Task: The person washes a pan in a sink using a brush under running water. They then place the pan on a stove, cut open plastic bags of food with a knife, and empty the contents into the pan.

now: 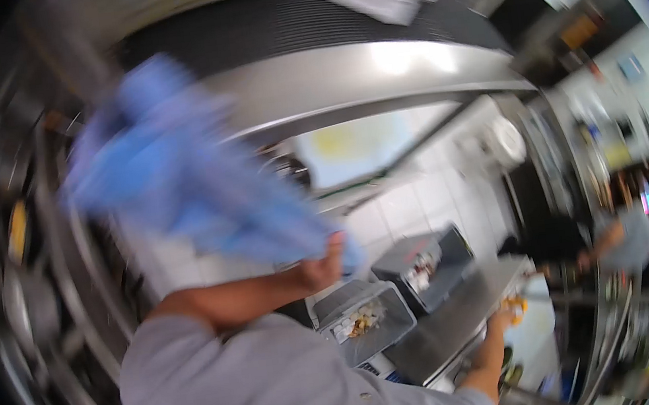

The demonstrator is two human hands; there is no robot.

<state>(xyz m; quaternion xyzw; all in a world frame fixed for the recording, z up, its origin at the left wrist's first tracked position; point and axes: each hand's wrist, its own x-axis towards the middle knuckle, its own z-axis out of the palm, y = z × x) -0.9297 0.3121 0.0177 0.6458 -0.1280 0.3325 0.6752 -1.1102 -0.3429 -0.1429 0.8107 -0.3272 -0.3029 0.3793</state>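
My left hand (325, 265) is closed on a blue cloth (168, 164), which spreads up and to the left, smeared by motion. On the right, my right hand (502, 317) reaches over a white board (533, 335) on the steel counter. Its fingers are around an orange-yellow thing (517, 307), too small and blurred to name. Between my arms stand two grey bins: the nearer bin (392, 335) holds pale and brownish scraps, and the farther bin (459, 255) has whitish and reddish bits inside.
A steel counter (343, 84) with a black ribbed mat (257, 30) runs across the top. White floor tiles (421, 203) lie below it, near a white round container (506, 142). At the right, another person (625, 244) in grey stands by shelves. Pans (32, 304) line the left.
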